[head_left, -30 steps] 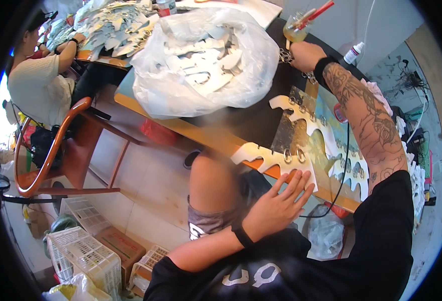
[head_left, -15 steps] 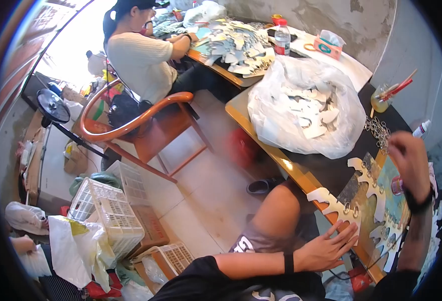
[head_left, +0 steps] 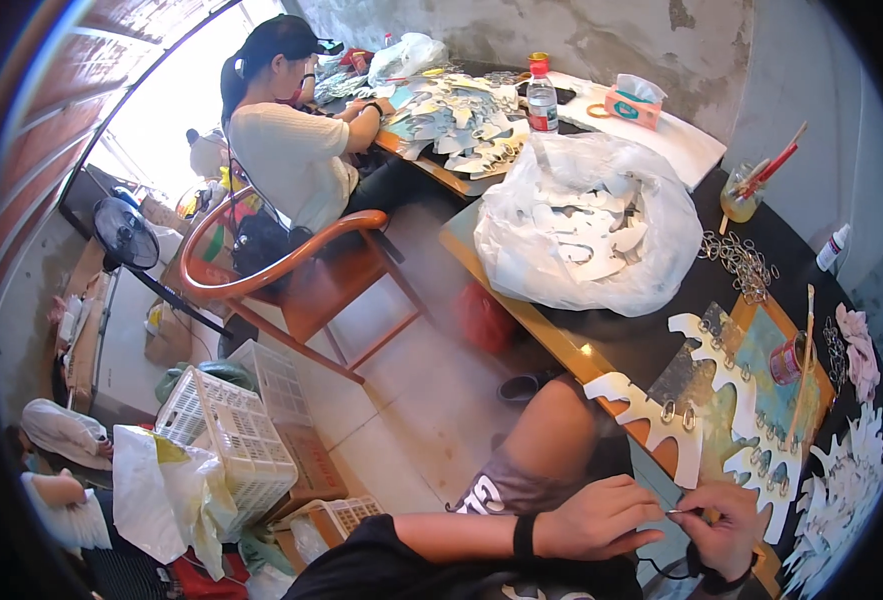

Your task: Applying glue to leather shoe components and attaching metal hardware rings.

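Note:
My right hand (head_left: 723, 530) is closed in a pinch on a small metal ring (head_left: 673, 512), seen almost edge-on. Facing it from the left is my left hand (head_left: 606, 515), fingers stretched and thumb apart, fingertips close to the ring; whether they touch it I cannot tell. Just beyond both hands, a white scalloped sheet piece (head_left: 636, 408) with rings on it juts over the table edge. A second scalloped piece (head_left: 726, 372) and a third (head_left: 761, 462), both bearing rings, lie on the board to its right. Loose metal rings (head_left: 743, 262) are heaped farther back.
A big plastic bag (head_left: 506, 255) of white cut pieces stands on the table (head_left: 586, 362). Right of it are a jar with brushes (head_left: 741, 200), a white bottle (head_left: 833, 247), a small can (head_left: 787, 360) and piled cut pieces (head_left: 841, 500). A co-worker (head_left: 286, 150) sits at the far left.
My right hand has come from beside the heaped rings down to my left hand, with a ring in its pinch. My left hand has moved left, off the nearest scalloped piece.

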### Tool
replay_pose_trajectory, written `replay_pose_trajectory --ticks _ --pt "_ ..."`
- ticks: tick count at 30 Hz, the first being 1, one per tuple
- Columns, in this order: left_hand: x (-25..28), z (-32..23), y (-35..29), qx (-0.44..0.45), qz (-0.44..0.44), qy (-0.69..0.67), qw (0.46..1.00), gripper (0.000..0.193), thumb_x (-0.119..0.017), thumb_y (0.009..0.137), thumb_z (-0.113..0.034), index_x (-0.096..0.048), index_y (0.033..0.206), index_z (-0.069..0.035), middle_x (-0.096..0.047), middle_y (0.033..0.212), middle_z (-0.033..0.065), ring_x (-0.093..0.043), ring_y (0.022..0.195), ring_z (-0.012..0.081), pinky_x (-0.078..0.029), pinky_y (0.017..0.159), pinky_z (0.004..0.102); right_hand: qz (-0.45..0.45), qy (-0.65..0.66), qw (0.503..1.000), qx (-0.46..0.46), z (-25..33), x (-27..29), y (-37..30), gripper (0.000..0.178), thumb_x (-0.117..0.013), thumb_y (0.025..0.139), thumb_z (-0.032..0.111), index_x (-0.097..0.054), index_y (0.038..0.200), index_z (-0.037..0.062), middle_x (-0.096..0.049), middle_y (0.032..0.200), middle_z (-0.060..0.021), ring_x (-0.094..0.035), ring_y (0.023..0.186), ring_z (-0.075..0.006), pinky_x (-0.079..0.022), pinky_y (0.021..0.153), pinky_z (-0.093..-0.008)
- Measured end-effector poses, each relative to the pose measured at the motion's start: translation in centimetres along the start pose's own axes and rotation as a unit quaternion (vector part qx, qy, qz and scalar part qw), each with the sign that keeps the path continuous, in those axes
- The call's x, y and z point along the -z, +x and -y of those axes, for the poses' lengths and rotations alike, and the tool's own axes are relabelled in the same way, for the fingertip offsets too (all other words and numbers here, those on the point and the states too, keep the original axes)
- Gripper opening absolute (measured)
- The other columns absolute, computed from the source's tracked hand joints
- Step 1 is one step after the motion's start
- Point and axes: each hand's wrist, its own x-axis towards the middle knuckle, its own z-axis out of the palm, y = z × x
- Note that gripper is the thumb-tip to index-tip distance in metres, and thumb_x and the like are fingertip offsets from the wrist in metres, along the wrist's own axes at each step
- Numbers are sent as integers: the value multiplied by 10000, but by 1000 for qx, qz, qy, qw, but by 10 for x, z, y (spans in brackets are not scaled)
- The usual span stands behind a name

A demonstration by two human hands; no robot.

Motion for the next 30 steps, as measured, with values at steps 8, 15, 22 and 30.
replay_pose_trajectory --ticks 8,15,22,30 --pt "14 -5 1 102 32 -33 994 253 -846 896 -52 -700 1099 -17 -727 1017 110 -705 857 294 -559 728 379 21 47 998 46 -5 -11 14 166 -889 744 11 -789 874 40 -756 789 -89 -715 682 -202 -537 621 -302" --pt "28 3 10 174 87 -52 980 210 -815 919 -20 -722 1107 -14 -763 1033 115 -739 888 282 -584 750 370 19 57 998 25 -7 -15 20 200 -912 753 39 -784 906 38 -755 795 -100 -720 673 -215 -546 625 -312" --pt "25 16 5 222 71 -109 966 231 -819 894 14 -721 1102 1 -771 1024 123 -764 910 304 -607 779 369 1 12 997 78 -12 -19 29 188 -888 746 19 -784 901 46 -744 805 -100 -710 703 -237 -538 637 -331" --pt "37 25 4 111 51 42 992 296 -849 843 -79 -714 1094 0 -746 1088 140 -731 964 331 -581 845 434 -17 -70 995 -68 16 -9 53 145 -832 803 -8 -783 932 38 -754 855 -104 -725 774 -280 -565 700 -357"
